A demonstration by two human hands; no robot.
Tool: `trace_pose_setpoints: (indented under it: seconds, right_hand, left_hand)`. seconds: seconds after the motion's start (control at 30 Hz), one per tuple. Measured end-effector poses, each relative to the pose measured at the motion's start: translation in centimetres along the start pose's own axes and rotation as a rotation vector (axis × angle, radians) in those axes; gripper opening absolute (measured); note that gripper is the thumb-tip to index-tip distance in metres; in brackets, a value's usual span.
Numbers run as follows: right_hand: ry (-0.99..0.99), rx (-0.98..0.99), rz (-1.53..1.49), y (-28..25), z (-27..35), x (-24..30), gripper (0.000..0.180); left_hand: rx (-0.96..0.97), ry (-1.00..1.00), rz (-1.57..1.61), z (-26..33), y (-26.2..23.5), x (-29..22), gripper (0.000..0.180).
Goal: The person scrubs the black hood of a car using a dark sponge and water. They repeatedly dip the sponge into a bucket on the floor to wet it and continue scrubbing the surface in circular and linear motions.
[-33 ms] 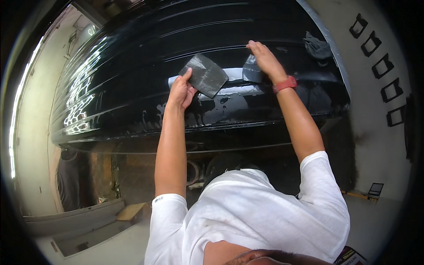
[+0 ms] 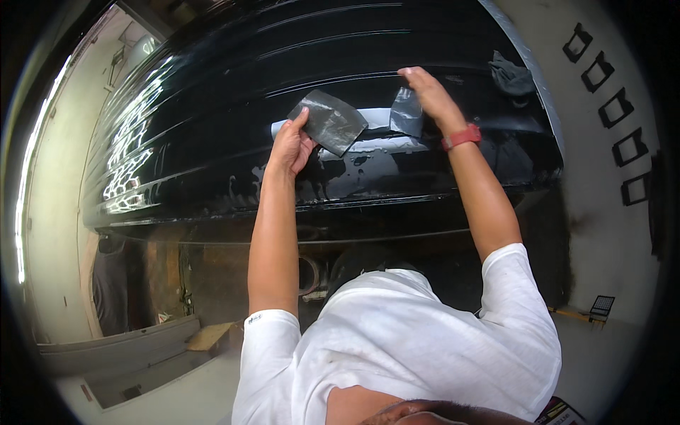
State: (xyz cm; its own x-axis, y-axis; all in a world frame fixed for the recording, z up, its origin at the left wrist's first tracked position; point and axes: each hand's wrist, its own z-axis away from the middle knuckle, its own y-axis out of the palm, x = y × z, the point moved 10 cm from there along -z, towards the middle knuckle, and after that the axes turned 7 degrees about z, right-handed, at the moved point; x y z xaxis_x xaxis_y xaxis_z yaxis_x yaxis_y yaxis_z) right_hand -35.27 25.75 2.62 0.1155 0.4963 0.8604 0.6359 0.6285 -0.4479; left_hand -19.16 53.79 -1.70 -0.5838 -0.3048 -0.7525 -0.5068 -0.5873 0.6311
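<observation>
A glossy black curved vehicle panel (image 2: 212, 142) stretches before me, its near part wet with droplets and whitish reflections. My left hand (image 2: 292, 146) is closed on a sheet of dark grey sandpaper (image 2: 331, 122), thumb on top, fingers curled beneath its left corner. Smaller and bent, a grey piece of what looks like sandpaper (image 2: 406, 115) rests on the panel to the right of the sheet. Just beside that piece is my right hand (image 2: 433, 98), fingers stretched out together toward the far left, thumb hidden. A red band (image 2: 460, 136) circles my right wrist.
A crumpled dark grey cloth (image 2: 511, 76) lies on the panel's right side. Several black frames (image 2: 615, 108) are on the pale surface at right. Below the panel's near edge are a cardboard piece (image 2: 211, 336) and a small lamp-like fixture (image 2: 602, 306).
My right hand has shifted slightly right, away from the small grey piece. The left hand and its sheet look almost unmoved; the whole view has drifted a little.
</observation>
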Motion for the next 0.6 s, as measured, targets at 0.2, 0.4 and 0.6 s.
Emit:
trace_pose_setpoints:
  seconds: [0.2,0.4,0.6]
  right_hand:
    - [0.05,0.136,-0.285,1.4,2.3,1.2,0.056]
    - [0.051,0.158,-0.223,1.3,2.0,0.8,0.019]
    - [0.049,0.117,-0.253,1.7,2.4,2.8,0.013]
  left_hand:
    - [-0.025,0.051,0.004,1.8,0.0,-1.8,0.028]
    - [-0.056,0.105,-0.058,1.8,-0.4,-1.6,0.027]
    - [-0.089,0.136,-0.153,2.0,-0.1,-1.7,0.031]
